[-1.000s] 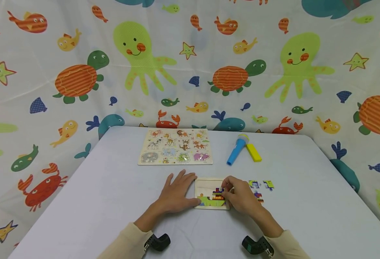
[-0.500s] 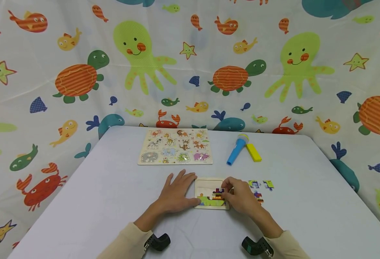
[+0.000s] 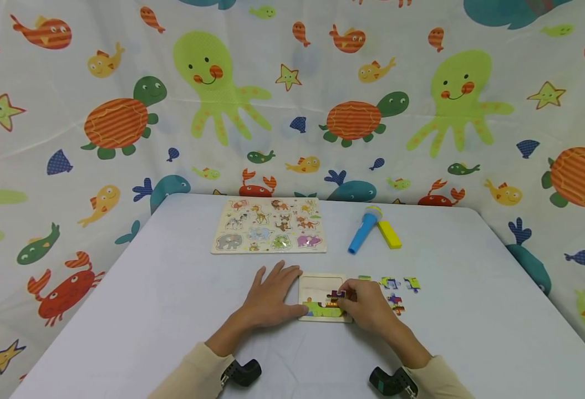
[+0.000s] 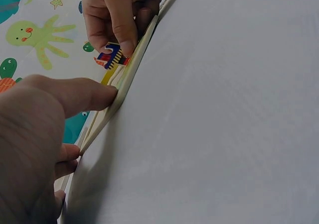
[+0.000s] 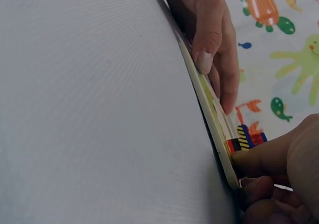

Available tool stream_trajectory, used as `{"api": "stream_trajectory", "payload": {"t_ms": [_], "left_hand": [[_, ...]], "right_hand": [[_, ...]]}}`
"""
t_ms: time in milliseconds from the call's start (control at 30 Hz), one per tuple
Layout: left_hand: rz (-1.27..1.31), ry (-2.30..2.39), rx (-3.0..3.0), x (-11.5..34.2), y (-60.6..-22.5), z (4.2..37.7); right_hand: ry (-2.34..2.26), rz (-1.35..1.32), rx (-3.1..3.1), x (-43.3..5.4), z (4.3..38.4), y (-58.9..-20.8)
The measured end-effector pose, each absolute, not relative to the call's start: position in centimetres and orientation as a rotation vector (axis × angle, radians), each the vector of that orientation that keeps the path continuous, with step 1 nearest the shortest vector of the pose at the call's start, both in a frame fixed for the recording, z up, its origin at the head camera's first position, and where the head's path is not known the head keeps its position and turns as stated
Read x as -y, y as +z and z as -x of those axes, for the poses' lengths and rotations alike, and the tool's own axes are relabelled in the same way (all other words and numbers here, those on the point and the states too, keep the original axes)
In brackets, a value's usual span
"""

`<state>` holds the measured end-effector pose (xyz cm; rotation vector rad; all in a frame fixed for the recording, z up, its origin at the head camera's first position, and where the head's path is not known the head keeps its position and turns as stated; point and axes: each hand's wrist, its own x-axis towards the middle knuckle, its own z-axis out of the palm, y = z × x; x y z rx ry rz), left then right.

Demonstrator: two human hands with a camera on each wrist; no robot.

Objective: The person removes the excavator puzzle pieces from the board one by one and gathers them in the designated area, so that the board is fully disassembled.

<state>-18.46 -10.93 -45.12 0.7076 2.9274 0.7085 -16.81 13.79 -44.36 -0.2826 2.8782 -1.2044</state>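
A small wooden jigsaw tray (image 3: 322, 275) lies in front of the person, with green pieces (image 3: 322, 310) fitted along its near side. My left hand (image 3: 271, 299) rests at its left edge, fingers spread and thumb on the near left corner. Over the tray's right side, my right hand (image 3: 369, 306) pinches a purple, red and yellow-striped jigsaw piece (image 4: 113, 55) between thumb and fingers. That piece stands tilted up from the tray in the left wrist view. In the right wrist view the same jigsaw piece (image 5: 245, 138) shows beside the right thumb.
Several loose jigsaw pieces (image 3: 412, 284) lie to the right of the tray, partly behind the right hand. Farther back are an animal puzzle board (image 3: 269, 226), a blue toy microphone (image 3: 364, 231) and a yellow block (image 3: 389, 235). A printed curtain (image 3: 292, 111) hangs behind the white table (image 3: 147, 288).
The right hand has shifted slightly and its knuckles have dropped, so a green loose piece behind it has come into view. The left hand stays on the tray.
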Motion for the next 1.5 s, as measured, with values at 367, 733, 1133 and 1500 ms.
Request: {"api": "stream_trajectory", "payload": {"t_ms": [367, 733, 1133, 1500], "left_hand": [[-0.707, 0.71, -2.934, 11.0, -45.1, 18.5], [-0.702, 0.719, -2.925, 10.9, -45.1, 18.4], [-0.693, 0.724, -2.922, 10.9, -45.0, 18.4], [-0.693, 0.698, -2.934, 10.9, -45.0, 18.4]], "right_hand": [[-1.244, 0.291, -2.887, -13.6, 16.8, -44.4], [-1.26, 0.299, -2.899, -14.2, 16.8, -44.4], [-1.506, 0.299, -2.776, -15.8, 16.6, -43.7], [-1.504, 0.182, -2.824, -19.2, 16.4, -41.9]]}}
